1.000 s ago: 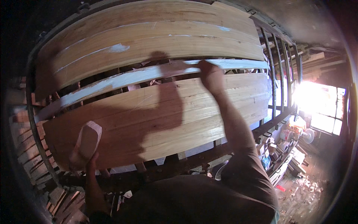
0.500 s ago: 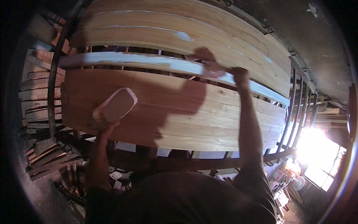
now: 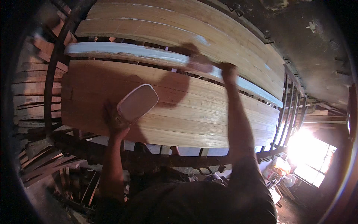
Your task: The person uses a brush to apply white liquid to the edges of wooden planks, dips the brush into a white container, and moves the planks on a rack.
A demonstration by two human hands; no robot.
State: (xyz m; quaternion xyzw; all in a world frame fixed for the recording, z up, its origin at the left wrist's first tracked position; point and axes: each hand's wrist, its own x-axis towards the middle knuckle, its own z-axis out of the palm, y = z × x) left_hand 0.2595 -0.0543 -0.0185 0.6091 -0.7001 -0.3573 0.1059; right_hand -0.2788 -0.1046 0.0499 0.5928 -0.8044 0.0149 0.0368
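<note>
In my left hand [image 3: 118,131] is a rounded oblong container [image 3: 138,102], tilted over the near wooden panel [image 3: 194,117], with a pale rim and a smooth pale filling. My right hand [image 3: 228,71], fingers closed, grips the handle of a flat spreading tool whose blurred pale head [image 3: 201,64] lies at a narrow board [image 3: 119,48]; its exact kind is unclear. White wet-looking glue or paste covers much of that board's upturned face. The board lies between the near panel and the far wooden panel [image 3: 238,48], with dark gaps beside it.
A dark metal frame [image 3: 48,93] carries the panels, with bars at the right end [image 3: 291,100]. Stacked timber [image 3: 39,89] stands on the left. At lower right are a bright window [image 3: 311,158] and a white fan [image 3: 289,180]. White smears mark the far panel.
My right hand and the spreading tool have moved left along the narrow board. My left hand has carried the container to the right. The whole view has shifted slightly.
</note>
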